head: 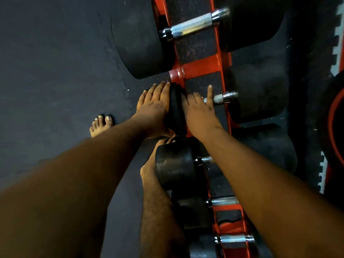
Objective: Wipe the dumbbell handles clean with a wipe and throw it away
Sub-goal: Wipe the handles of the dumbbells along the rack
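A view looking straight down at a low orange-red steel dumbbell rack [200, 67] standing on a dark rubber gym floor [55, 62], with several black round-headed dumbbells lying across it. Both of the person's bare forearms reach forward to the second dumbbell from the top, a black rubber-headed dumbbell with a knurled silver steel handle [221, 98]. The left hand [154, 107] lies flat with straight fingers against the outer face of that dumbbell's near head [176, 108], pressing on it without curling round it. The right hand [200, 108] is wrapped over the handle just inside that same head, its index finger sticking straight out; only the far end of the handle shows past the fingers. Whether a wipe lies under the right hand cannot be told. Above it sits a larger black dumbbell with a long knurled chrome handle [193, 25]. Smaller dumbbells sit lower on the rack beneath the right forearm. Two bare feet stand on the floor beside the rack, the left foot [101, 125] well apart from it.
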Demonstrator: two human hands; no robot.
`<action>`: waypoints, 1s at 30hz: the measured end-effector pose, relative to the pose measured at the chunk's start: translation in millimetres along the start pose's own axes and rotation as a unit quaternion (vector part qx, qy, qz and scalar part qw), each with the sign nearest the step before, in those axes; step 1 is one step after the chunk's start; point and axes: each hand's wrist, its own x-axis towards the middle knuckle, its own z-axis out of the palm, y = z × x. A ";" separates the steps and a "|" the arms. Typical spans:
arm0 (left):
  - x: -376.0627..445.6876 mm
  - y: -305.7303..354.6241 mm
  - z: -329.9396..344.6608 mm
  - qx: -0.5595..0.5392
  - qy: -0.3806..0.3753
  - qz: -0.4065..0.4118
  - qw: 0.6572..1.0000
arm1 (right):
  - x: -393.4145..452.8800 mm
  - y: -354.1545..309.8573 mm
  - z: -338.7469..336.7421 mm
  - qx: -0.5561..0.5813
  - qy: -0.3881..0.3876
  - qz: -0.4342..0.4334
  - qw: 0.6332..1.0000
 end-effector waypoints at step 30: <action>-0.4 -1.5 -0.1 -0.015 0.000 0.015 1.000 | -2.1 3.3 0.6 0.048 0.027 -0.011 0.998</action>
